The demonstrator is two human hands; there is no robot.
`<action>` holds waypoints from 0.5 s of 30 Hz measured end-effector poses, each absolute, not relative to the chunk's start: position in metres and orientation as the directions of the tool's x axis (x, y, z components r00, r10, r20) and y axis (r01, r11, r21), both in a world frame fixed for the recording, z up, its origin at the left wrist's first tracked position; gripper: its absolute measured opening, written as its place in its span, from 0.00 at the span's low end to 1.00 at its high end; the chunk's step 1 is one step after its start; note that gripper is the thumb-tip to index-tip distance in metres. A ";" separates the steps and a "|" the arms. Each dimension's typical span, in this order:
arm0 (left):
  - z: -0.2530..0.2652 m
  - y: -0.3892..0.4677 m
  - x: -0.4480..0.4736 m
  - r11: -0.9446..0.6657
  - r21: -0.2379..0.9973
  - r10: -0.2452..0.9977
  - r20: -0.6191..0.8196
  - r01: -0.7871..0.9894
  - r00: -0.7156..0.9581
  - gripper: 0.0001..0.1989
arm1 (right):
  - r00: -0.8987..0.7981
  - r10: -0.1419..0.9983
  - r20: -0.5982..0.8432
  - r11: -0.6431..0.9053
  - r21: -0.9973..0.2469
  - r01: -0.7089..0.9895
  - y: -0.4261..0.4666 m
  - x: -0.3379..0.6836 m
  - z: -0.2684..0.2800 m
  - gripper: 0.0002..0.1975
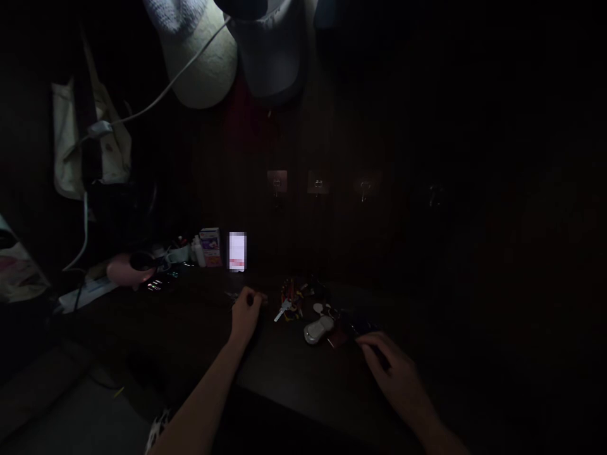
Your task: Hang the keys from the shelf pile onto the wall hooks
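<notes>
The light is dim. My left hand rests on the dark tabletop with its fingers curled together; what they hold, if anything, is too dark to make out. Just right of it lies a silver key on a bundle of colourful cords. A pale, rounded oval object lies between my hands, beside a small reddish flat piece. My right hand has thumb and fingers brought together at the edge of a dark bluish item. Whether it grips that item I cannot tell.
Several hooks, one of them a metal hook, line the dark wall. A lit phone-like screen stands by a purple box. Left are a pink rounded object and a hanging bag. Caps, including a pale cap, hang above.
</notes>
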State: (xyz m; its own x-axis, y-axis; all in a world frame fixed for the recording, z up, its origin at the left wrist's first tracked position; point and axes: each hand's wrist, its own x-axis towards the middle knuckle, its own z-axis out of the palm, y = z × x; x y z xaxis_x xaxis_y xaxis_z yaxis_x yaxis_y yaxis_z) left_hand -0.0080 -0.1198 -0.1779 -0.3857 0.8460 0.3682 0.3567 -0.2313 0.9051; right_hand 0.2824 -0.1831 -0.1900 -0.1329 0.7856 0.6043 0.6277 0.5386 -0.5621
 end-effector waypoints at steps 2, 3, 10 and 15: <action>-0.177 -0.120 -0.007 -0.215 0.943 0.875 0.302 0.255 -0.378 0.07 | -0.130 0.797 0.590 0.528 -0.576 0.624 -0.183 0.282 -0.190 0.10; -0.177 -0.120 -0.006 -0.211 0.956 0.885 0.275 0.203 -0.377 0.08 | -0.124 0.804 0.581 0.520 -0.588 0.620 -0.183 0.282 -0.190 0.10; -0.172 -0.117 0.004 -0.226 0.969 0.918 0.179 -0.096 -0.354 0.14 | -0.055 0.883 0.466 0.412 -0.713 0.568 -0.169 0.285 -0.163 0.11; -0.165 -0.116 0.040 -0.218 0.918 0.968 0.162 -0.330 -0.189 0.13 | -0.024 0.888 0.460 0.412 -0.770 0.488 -0.141 0.260 -0.141 0.12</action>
State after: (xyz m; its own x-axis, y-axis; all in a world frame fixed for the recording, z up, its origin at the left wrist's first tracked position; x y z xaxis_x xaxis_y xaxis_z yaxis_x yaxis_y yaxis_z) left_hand 0.0402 -0.1155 -0.1647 -0.1891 0.9685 0.1624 -0.3299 -0.2184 0.9184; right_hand 0.2600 -0.1410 -0.1410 -0.0237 0.8876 0.4600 0.4880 0.4119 -0.7696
